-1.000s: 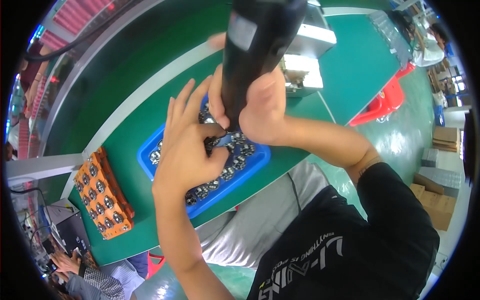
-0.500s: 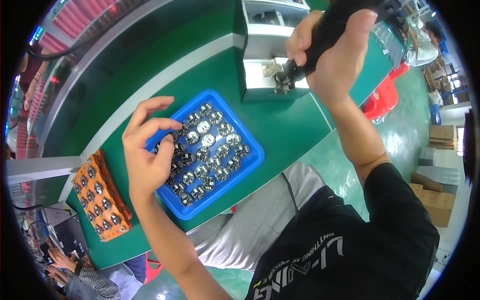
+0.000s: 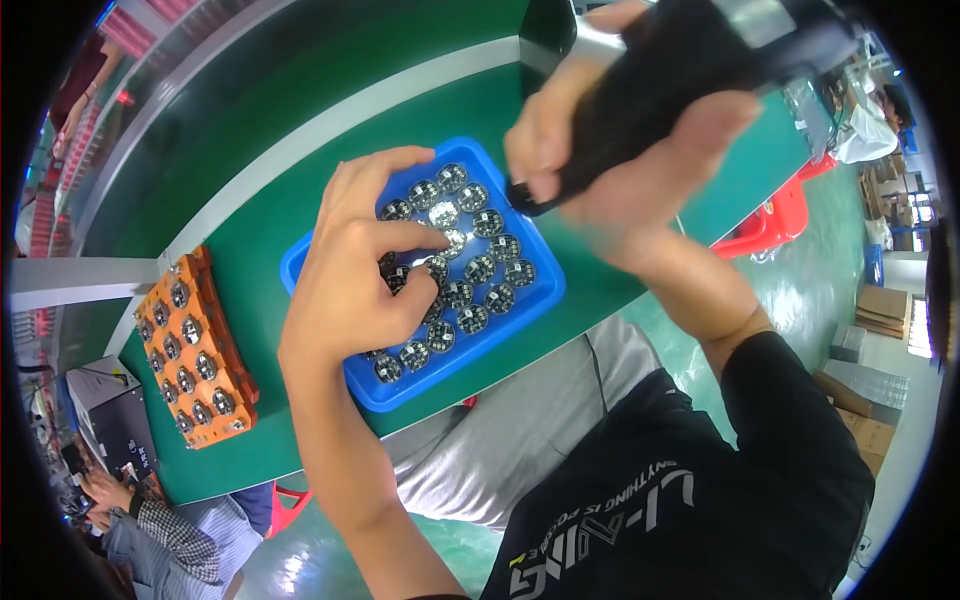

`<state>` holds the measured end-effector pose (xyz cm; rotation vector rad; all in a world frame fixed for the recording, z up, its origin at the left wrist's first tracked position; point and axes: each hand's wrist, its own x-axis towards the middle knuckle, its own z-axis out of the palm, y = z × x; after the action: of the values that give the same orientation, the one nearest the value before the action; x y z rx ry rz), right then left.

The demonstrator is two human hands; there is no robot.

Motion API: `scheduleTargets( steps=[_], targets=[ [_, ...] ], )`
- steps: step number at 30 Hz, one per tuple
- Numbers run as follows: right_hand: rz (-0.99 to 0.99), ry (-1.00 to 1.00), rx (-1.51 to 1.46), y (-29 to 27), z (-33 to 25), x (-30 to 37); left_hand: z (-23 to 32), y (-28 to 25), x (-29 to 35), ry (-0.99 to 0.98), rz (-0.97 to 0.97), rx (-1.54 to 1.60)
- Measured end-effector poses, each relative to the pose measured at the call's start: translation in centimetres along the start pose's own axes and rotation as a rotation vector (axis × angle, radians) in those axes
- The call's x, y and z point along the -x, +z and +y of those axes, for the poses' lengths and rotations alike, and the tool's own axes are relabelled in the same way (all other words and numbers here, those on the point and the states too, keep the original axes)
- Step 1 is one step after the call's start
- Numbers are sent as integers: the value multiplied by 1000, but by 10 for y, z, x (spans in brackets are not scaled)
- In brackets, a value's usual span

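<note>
Over the blue tray [image 3: 385, 400] my left hand [image 3: 350, 250] reaches in from its left side, thumb and index finger apart above the small round circuit boards [image 3: 471, 318]. No board is plainly gripped; the hand covers part of the tray. My right hand [image 3: 640, 190] is wrapped around a black electric screwdriver [image 3: 660, 90], blurred by motion. Its dark tip points down beside the tray's far right rim.
An orange fixture [image 3: 230, 380] with rows of round metallic pieces lies left on the green table [image 3: 250, 230]. A light-coloured machine [image 3: 595, 45] is partly hidden behind my right hand. A red stool [image 3: 770, 225] stands right; another person's hands [image 3: 105, 490] show lower left.
My right hand has brought the screwdriver from the machine toward the tray. My left hand has shifted right, farther over the boards. The view has shifted slightly.
</note>
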<state>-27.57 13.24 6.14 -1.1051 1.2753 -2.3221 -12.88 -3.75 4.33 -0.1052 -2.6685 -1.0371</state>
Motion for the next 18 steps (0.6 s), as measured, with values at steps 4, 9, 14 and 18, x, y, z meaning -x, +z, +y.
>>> scheduleTargets(
  steps=[4, 9, 14, 18],
  targets=[
    [-14, -171, -151, 21, 40, 3, 1, -1, -2, -3, -55, -36],
    [-35, -31, 49, 30, 28, 6, 3, -1, 1, -8, -69, -72],
    [-79, 81, 240, 33, 25, 8, -2, 1, 3, -6, -66, -26],
    [-95, 84, 222, 33, 27, 8, -1, 0, 3, 9, -72, -51]
  ],
)
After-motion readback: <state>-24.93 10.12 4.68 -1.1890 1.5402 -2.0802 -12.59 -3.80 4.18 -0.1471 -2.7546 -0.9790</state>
